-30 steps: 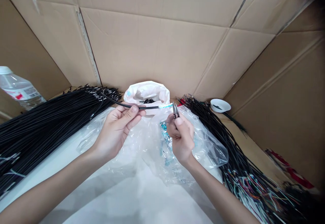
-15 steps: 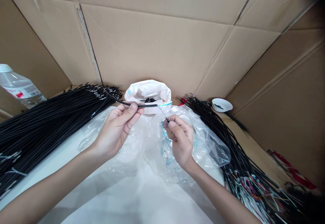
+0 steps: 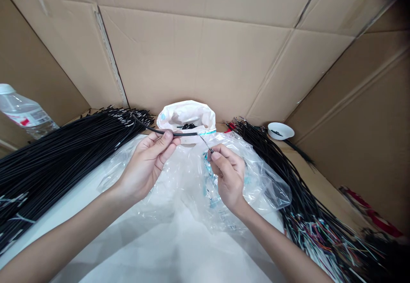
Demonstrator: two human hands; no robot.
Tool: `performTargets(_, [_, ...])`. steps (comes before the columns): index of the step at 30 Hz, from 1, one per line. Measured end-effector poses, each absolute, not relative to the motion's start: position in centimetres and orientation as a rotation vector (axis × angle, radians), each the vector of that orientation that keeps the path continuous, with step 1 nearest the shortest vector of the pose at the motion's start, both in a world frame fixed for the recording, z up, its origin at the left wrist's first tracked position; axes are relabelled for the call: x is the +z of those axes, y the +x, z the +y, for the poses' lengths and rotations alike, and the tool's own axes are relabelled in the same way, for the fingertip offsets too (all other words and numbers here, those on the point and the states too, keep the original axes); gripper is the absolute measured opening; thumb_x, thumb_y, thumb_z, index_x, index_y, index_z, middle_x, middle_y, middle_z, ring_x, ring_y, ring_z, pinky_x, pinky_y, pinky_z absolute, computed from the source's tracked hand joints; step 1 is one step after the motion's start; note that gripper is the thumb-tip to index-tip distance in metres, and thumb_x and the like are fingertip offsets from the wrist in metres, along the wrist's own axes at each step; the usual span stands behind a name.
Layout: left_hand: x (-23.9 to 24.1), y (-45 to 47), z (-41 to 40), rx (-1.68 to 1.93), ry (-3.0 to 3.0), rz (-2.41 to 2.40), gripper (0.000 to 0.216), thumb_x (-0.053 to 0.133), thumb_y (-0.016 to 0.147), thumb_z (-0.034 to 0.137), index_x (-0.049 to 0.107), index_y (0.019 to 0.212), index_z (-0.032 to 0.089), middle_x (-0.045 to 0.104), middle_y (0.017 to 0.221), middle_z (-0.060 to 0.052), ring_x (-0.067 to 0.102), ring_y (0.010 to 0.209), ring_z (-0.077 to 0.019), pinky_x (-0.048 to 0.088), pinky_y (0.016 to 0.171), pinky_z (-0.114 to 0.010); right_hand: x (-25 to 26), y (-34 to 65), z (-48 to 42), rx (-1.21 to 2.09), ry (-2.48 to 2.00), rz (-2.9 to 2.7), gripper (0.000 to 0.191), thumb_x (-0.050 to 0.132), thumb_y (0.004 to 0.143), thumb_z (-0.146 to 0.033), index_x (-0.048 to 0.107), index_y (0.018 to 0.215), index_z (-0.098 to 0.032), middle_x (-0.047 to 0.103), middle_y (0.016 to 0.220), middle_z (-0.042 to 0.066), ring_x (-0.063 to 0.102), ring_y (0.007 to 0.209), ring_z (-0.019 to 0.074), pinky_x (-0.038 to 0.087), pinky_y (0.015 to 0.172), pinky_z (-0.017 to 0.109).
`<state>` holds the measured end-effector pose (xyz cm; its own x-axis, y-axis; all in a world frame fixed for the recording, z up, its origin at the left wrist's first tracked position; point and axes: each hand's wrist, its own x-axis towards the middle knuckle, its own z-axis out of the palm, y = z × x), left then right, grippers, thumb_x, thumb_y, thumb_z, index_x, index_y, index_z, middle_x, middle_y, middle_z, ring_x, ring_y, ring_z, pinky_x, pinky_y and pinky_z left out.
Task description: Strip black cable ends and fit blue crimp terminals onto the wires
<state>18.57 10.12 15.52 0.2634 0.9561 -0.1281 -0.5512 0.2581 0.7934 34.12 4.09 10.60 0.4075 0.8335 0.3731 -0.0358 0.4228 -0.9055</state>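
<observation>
My left hand pinches a black cable between thumb and fingers, its cut end pointing right. Out of that end a thin pale strand slants down to my right hand. There the thumb and forefinger are closed on a small dark piece at the strand's lower end; its exact kind is too small to tell. Just behind the cable stands a white bag with its mouth rolled open and short black bits inside. Crumpled clear plastic lies beneath both hands.
A large bundle of black cables lies at left, beside a water bottle. At right is another bundle with coloured wire ends. A white bowl with dark bits stands behind it. Cardboard walls enclose the back and sides.
Both hands keep nearly the same pose and grip. The view has shifted slightly, and the cable end sits a few pixels further left and lower.
</observation>
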Motion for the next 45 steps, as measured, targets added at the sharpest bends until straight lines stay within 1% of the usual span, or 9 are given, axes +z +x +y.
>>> performTargets(7, [15.70, 18.58, 9.87, 1.135, 0.685, 0.694, 0.024, 0.061, 0.093, 0.001, 0.070, 0.075, 0.014, 0.069, 0.073, 0.003, 0.071, 0.066, -0.0045, 0.059, 0.065, -0.007, 10.65, 34.07, 4.00, 0.671, -0.979, -1.014, 0.023, 0.061, 0.084, -0.032, 0.057, 0.064, -0.021, 0.035, 0.056, -0.005, 0.030, 0.054, 0.0122, 0.023, 0.052, 0.029])
performTargets(13, [15.67, 18.77, 9.99, 1.146, 0.665, 0.687, 0.026, 0.057, 0.094, -0.002, 0.070, 0.075, 0.012, 0.069, 0.071, 0.003, 0.072, 0.065, -0.0047, 0.060, 0.064, -0.008, 10.44, 34.11, 4.09, 0.652, -0.973, -1.042, 0.024, 0.059, 0.086, -0.032, 0.056, 0.065, -0.020, 0.032, 0.053, -0.006, 0.028, 0.051, 0.0111, 0.023, 0.050, 0.028])
performTargets(24, [15.66, 18.67, 10.01, 1.144, 0.657, 0.675, 0.026, 0.056, 0.095, -0.002, 0.070, 0.078, 0.012, 0.070, 0.073, 0.003, 0.073, 0.065, -0.0049, 0.061, 0.063, -0.009, 10.22, 34.19, 4.20, 0.649, -0.978, -1.037, 0.024, 0.060, 0.086, -0.031, 0.057, 0.065, -0.020, 0.029, 0.053, -0.007, 0.025, 0.050, 0.0103, 0.023, 0.049, 0.026])
performTargets(32, [15.65, 18.78, 10.18, 1.142, 0.614, 0.685, 0.027, 0.053, 0.096, -0.003, 0.068, 0.078, 0.011, 0.070, 0.072, 0.002, 0.072, 0.064, -0.0042, 0.060, 0.063, -0.008, 9.94, 34.37, 4.43, 0.661, -0.982, -1.040, 0.025, 0.060, 0.087, -0.031, 0.056, 0.065, -0.020, 0.030, 0.055, -0.007, 0.025, 0.051, 0.0098, 0.021, 0.049, 0.026])
performTargets(36, [15.83, 18.64, 10.21, 1.124, 0.582, 0.696, 0.027, 0.052, 0.096, -0.002, 0.067, 0.078, 0.012, 0.069, 0.072, 0.003, 0.073, 0.065, -0.0048, 0.059, 0.063, -0.007, 9.73, 34.45, 4.43, 0.729, -0.931, -1.056, 0.027, 0.061, 0.090, -0.036, 0.057, 0.069, -0.019, 0.029, 0.054, -0.007, 0.023, 0.049, 0.0092, 0.019, 0.047, 0.026])
performTargets(40, [16.12, 18.46, 10.19, 1.114, 0.553, 0.709, 0.028, 0.051, 0.097, -0.002, 0.066, 0.078, 0.012, 0.069, 0.072, 0.002, 0.071, 0.065, -0.0039, 0.058, 0.066, -0.005, 9.79, 34.26, 4.30, 0.818, -0.855, -1.091, 0.030, 0.063, 0.092, -0.045, 0.061, 0.077, -0.019, 0.029, 0.056, -0.008, 0.022, 0.047, 0.0085, 0.018, 0.045, 0.025])
performTargets(45, [16.29, 18.38, 10.11, 1.110, 0.533, 0.708, 0.028, 0.051, 0.096, -0.002, 0.066, 0.077, 0.011, 0.070, 0.074, 0.000, 0.071, 0.063, -0.0042, 0.058, 0.065, -0.005, 9.93, 33.97, 4.18, 0.869, -0.794, -1.093, 0.031, 0.064, 0.093, -0.046, 0.062, 0.079, -0.019, 0.027, 0.056, -0.009, 0.020, 0.047, 0.0080, 0.016, 0.044, 0.025])
